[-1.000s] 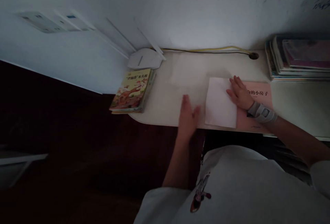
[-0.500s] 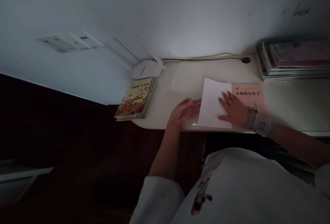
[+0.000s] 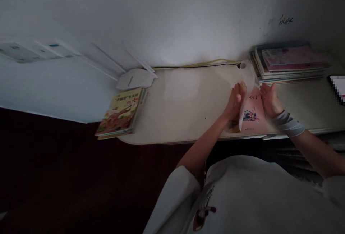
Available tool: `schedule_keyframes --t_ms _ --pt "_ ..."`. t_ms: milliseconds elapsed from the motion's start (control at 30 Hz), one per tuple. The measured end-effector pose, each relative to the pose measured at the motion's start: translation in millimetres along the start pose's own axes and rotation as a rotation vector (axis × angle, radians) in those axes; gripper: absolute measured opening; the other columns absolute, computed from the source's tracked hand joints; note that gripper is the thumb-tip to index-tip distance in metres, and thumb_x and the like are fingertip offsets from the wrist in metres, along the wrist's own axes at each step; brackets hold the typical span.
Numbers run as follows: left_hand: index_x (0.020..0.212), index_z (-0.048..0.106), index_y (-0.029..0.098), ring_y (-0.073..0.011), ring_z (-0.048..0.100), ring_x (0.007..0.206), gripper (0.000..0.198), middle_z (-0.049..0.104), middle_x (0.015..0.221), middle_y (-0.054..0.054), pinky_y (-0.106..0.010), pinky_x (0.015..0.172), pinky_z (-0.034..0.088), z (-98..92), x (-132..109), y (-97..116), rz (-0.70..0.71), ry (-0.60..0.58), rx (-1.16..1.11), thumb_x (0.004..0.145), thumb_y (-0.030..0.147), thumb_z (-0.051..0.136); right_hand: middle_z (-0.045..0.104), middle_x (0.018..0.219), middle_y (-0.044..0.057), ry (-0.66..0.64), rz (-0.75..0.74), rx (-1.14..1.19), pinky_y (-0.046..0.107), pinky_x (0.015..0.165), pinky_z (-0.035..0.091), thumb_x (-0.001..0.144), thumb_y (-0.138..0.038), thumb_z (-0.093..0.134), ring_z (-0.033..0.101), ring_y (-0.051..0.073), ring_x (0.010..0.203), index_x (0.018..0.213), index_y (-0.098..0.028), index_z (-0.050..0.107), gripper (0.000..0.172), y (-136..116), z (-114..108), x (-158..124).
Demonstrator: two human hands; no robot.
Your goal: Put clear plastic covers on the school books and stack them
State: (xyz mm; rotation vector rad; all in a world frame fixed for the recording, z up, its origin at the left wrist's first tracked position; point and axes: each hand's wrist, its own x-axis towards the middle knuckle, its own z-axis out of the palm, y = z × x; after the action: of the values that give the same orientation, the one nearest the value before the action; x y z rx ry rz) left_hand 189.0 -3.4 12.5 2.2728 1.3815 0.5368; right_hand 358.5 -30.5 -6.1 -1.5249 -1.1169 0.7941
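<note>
A pink book (image 3: 253, 119) with a small house picture lies near the front edge of the white desk. At its left side a leaf or cover stands partly raised, its pale surface blurred and partly hidden. My left hand (image 3: 233, 104) is upright against that raised part, fingers stretched out. On the book's right edge rests my right hand (image 3: 271, 101), held sideways with its fingers extended and a grey band around the wrist. The two hands flank the book, apart from each other.
A yellow illustrated book (image 3: 121, 113) tops a small pile at the desk's left end, beside a white router (image 3: 134, 78) with antennas. A taller stack of books (image 3: 291, 65) stands at the back right. Cables (image 3: 194, 65) run along the wall. A dark-edged device (image 3: 336, 88) lies far right.
My left hand has moved right to the book, and the white leaf that lay spread out is now raised. My right hand has shifted off the leaf to the book's right edge.
</note>
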Motion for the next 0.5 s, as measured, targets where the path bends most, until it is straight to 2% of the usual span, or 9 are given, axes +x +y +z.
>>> schedule_keyframes --t_ms 33,100,167,200,267,333,433,500 --pt "0.145 0.032 0.009 -0.018 0.027 0.141 0.056 0.034 0.151 -0.011 -0.033 0.111 0.034 4.1 -1 1 0.079 -0.037 0.017 0.099 0.039 0.025 0.04 0.148 0.016 0.009 -0.021 -0.008 0.051 0.103 0.04 0.089 -0.056 -0.016 0.04 0.025 0.136 0.149 -0.015 0.025 0.084 4 1 -3" --pt "0.149 0.024 0.012 -0.0285 0.017 0.143 0.067 0.023 0.155 -0.014 -0.047 0.115 0.025 9.7 -2 3 0.142 -0.128 0.07 0.094 0.047 0.041 0.047 0.143 0.015 -0.026 -0.077 -0.043 0.05 0.1 0.043 0.087 -0.057 -0.018 0.044 0.025 0.132 0.148 -0.016 0.028 0.087 7 1 -7" --pt "0.149 0.024 0.014 -0.0351 0.014 0.143 0.078 0.02 0.156 -0.016 -0.056 0.115 0.02 10.1 -1 3 0.161 -0.18 0.1 0.088 0.055 0.049 0.048 0.141 0.015 -0.107 -0.123 -0.117 0.049 0.098 0.044 0.084 -0.059 -0.024 0.047 0.024 0.13 0.15 -0.017 0.024 0.091 6 -1 -9" --pt "0.149 0.025 0.015 -0.0349 0.015 0.143 0.077 0.021 0.156 -0.016 -0.057 0.114 0.021 8.2 2 3 0.151 -0.171 0.094 0.088 0.056 0.048 0.049 0.141 0.016 -0.15 -0.136 -0.159 0.048 0.098 0.044 0.081 -0.059 -0.026 0.048 0.024 0.129 0.15 -0.016 0.02 0.094 3 -3 -9" --pt "0.149 0.024 0.019 -0.0296 0.017 0.144 0.066 0.022 0.157 -0.013 -0.051 0.114 0.026 1.9 8 2 0.109 -0.089 0.058 0.094 0.051 0.038 0.051 0.138 0.018 -0.219 -0.128 -0.207 0.048 0.097 0.043 0.078 -0.059 -0.03 0.051 0.024 0.126 0.151 -0.014 0.016 0.097 -4 -7 -9" --pt "0.15 0.02 0.02 -0.0262 0.019 0.144 0.059 0.021 0.157 -0.011 -0.049 0.113 0.029 -3.5 14 1 0.094 -0.03 0.048 0.098 0.046 0.028 0.052 0.136 0.019 -0.258 -0.049 -0.143 0.049 0.097 0.042 0.08 -0.056 -0.029 0.053 0.024 0.123 0.151 -0.011 0.014 0.094 -13 -8 -9" --pt "0.148 0.028 0.015 -0.0344 0.021 0.143 0.063 0.026 0.155 -0.015 -0.058 0.112 0.022 -2.0 16 3 0.203 -0.107 0.156 0.096 0.05 0.03 0.046 0.142 0.021 -0.307 0.096 0.063 0.044 0.095 0.044 0.087 -0.05 -0.024 0.053 0.023 0.123 0.149 -0.006 0.011 0.084 -23 -5 -9" --pt "0.146 0.033 0.011 -0.0398 0.022 0.141 0.066 0.028 0.153 -0.019 -0.064 0.11 0.018 4.2 15 4 0.26 -0.124 0.228 0.094 0.052 0.032 0.042 0.144 0.023 -0.332 0.133 0.131 0.041 0.093 0.046 0.088 -0.048 -0.021 0.053 0.023 0.122 0.147 -0.002 0.01 0.081 -26 -4 -9"
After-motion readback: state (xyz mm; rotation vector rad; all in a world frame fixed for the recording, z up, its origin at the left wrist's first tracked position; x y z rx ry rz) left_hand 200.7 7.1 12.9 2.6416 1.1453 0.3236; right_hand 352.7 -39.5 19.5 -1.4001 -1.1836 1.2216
